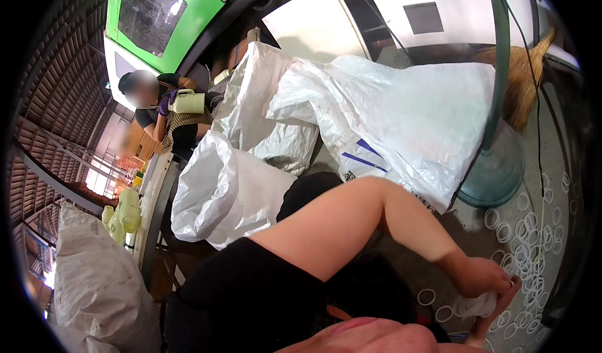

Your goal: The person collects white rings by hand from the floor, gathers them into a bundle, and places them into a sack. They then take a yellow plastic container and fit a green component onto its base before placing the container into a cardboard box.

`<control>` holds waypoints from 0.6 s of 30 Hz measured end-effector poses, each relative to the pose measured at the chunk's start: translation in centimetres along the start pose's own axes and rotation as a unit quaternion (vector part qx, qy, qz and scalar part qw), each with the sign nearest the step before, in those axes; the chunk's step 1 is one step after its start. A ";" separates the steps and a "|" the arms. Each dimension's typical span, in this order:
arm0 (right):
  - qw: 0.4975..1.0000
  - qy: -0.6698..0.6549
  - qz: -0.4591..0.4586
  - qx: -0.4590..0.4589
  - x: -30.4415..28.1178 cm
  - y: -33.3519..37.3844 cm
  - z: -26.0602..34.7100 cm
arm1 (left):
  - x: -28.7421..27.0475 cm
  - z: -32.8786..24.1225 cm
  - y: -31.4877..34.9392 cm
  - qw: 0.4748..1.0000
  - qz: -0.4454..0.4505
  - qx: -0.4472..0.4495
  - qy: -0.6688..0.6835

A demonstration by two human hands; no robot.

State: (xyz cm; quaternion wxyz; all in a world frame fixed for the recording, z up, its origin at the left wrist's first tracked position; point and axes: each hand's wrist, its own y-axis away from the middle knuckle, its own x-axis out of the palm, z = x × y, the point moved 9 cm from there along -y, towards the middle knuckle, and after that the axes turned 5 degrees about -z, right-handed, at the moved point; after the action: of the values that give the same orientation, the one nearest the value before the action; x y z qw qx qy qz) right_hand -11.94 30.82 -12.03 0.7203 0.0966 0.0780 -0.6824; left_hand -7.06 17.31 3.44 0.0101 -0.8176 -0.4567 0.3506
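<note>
My left arm reaches across from a black sleeve, bent at the elbow. My left hand [480, 278] is closed at the lower right, its fingertips pinched together at a bit of white ring. Just below it is my right hand [501, 304], partly hidden, its fingers curled up to meet the left fingertips. A bunch of thin white rings [475, 306] hangs round the fingers of the right hand. Many more loose white rings [530, 271] lie scattered and heaped on the floor under and beyond both hands. Two single rings [426, 297] lie nearer to me.
Open white woven sacks [232, 184] stand ahead, and a filled one [401, 108] lies beside a green pole with a round base [495, 177]. A broom [523, 89] leans behind. At left, a co-worker in purple gloves holds a pale yellow jug [188, 101] near a green machine [153, 21].
</note>
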 end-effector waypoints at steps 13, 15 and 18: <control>0.987 -0.040 0.138 -0.066 9.2 -6.1 18.5 | -17.0 1.2 0.8 0.958 -0.258 0.001 -0.124; 0.971 -0.055 0.170 -0.160 11.4 -5.4 22.7 | -19.6 -0.7 2.1 0.927 -0.312 0.058 -0.200; 0.974 -0.114 0.145 -0.127 11.7 -7.2 20.5 | -21.9 -4.2 2.5 0.898 -0.345 0.087 -0.260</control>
State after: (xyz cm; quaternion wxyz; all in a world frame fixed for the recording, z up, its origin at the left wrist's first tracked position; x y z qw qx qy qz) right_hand -18.83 14.06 4.69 0.8224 -0.0643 0.0666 -0.5614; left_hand -10.13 0.59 18.07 0.0825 -0.4842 -0.6642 0.5635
